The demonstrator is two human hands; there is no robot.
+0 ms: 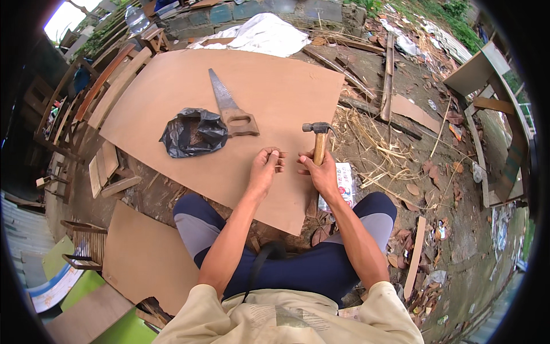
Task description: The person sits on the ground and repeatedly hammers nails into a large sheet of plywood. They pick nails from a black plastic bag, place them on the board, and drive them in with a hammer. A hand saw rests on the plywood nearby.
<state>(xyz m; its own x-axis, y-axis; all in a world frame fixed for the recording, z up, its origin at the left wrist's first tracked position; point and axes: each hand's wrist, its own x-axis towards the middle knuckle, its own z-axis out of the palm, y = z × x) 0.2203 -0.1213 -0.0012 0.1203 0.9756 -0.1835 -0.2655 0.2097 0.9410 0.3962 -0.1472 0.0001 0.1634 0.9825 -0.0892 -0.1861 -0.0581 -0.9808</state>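
My right hand (323, 172) is wrapped round the wooden handle of a claw hammer (320, 146), which stands upright with its dark metal head on top. Close by on the left, my left hand (264, 167) is closed with thumb and fingertips together; whatever it pinches is too small to make out. Both hands are over a large brown board (281, 86). On that board lies a handsaw (224, 100) with a wooden handle, its blade pointing away from me. An open black plastic bag (195, 135) beside the saw holds small brownish bits.
A printed plastic packet (342, 186) lies by my right forearm. Straw (378, 149), timber strips (388, 80) and dry leaves cover the ground to the right. White cloth (258, 34) lies beyond the board. Wooden planks (117, 86) stand on the left, and another brown board (143, 252) lies near my left knee.
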